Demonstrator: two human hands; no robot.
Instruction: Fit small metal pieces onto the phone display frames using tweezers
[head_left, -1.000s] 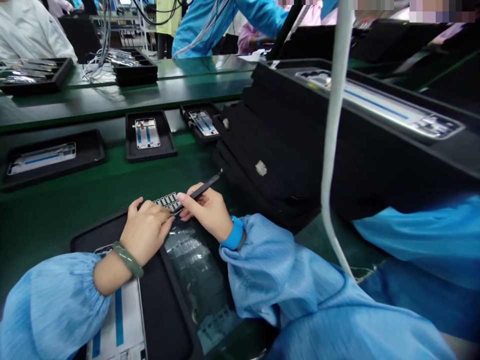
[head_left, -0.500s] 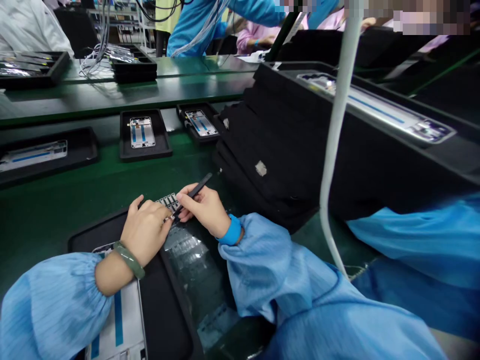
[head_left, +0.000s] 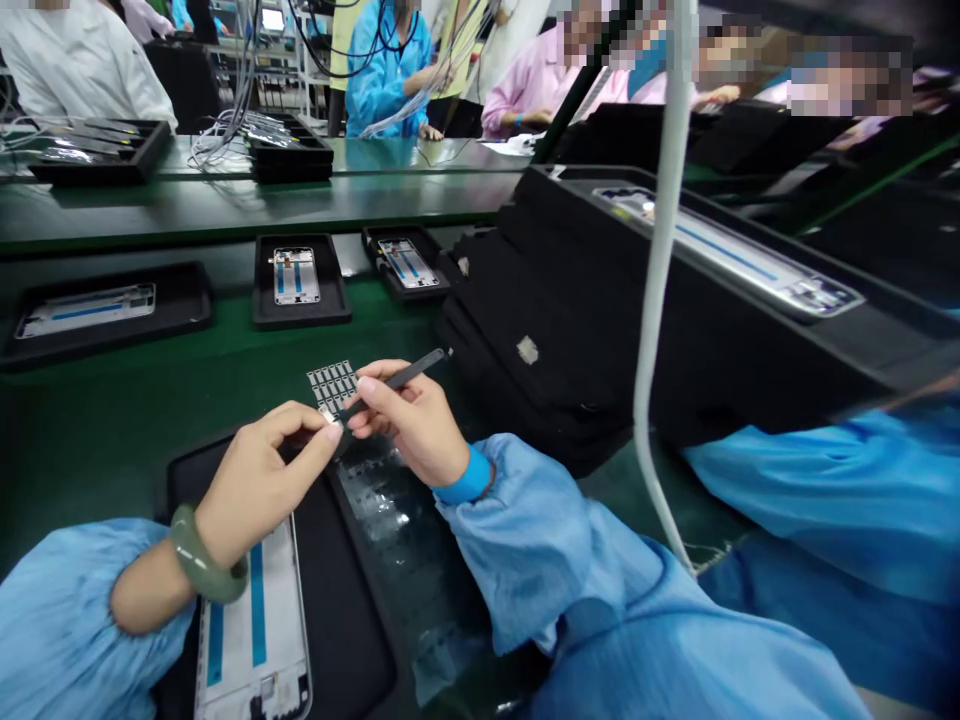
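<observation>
My right hand [head_left: 412,420] grips black tweezers [head_left: 415,370] like a pen, their tip pointing down-left towards my left fingertips. My left hand [head_left: 262,465] pinches thumb and forefinger together at the lower edge of a small sheet of rectangular stickers [head_left: 332,387]. A small white piece shows at that pinch; its exact shape is too small to tell. Below my left wrist lies a silver phone frame [head_left: 281,610] with blue strips, in a black tray [head_left: 352,620]. My left forearm covers part of the frame.
Three black trays with phone frames [head_left: 296,276] stand along the back of the green bench [head_left: 75,400]. A tall stack of black trays [head_left: 540,330] rises at right, with another frame [head_left: 750,255] on top. A white cable [head_left: 660,260] hangs before it. Co-workers [head_left: 386,70] are beyond.
My left hand has drawn back down-left, its fingers now stretched to a pinch, and more of the sticker sheet shows. The tweezers stay in my right hand. The view has tilted up slightly.
</observation>
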